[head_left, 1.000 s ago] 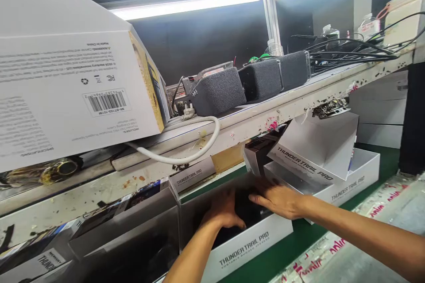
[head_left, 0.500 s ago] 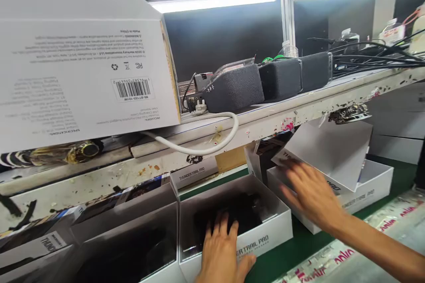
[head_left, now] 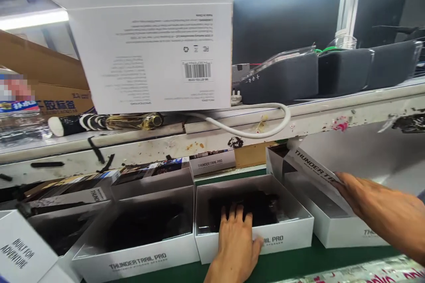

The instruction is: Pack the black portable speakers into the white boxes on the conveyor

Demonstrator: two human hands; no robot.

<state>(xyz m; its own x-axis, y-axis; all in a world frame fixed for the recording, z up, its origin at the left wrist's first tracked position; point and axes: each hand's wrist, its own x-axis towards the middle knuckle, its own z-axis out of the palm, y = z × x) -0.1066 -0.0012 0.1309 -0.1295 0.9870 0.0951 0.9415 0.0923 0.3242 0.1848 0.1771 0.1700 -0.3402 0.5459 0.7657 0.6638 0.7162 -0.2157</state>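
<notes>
My left hand [head_left: 234, 241] reaches over the front wall of an open white box [head_left: 288, 230] marked THUNDERTRAIL PRO. Its fingers are stretched out and a little apart, with the tips against a black item [head_left: 245, 205] inside; that item's shape is hard to make out. At the right, my right hand [head_left: 381, 205] lies with straight fingers along the printed flap of a raised white lid [head_left: 312, 166]. This lid belongs to another white box [head_left: 341, 232], and the hand covers part of the flap's lettering.
Left of these stands another open box [head_left: 172, 252] with dark contents. A lid panel [head_left: 26, 247] reads BUILT FOR ADVENTURE. On the shelf above are an upright open carton [head_left: 159, 57], a white cable [head_left: 279, 128], a screwdriver [head_left: 133, 121] and grey fabric-covered pieces [head_left: 282, 77].
The view has swung left, showing more boxes on that side. My right hand has shifted along the lid flap toward its right end, and the lid's tilt differs. My left hand stays at the same box.
</notes>
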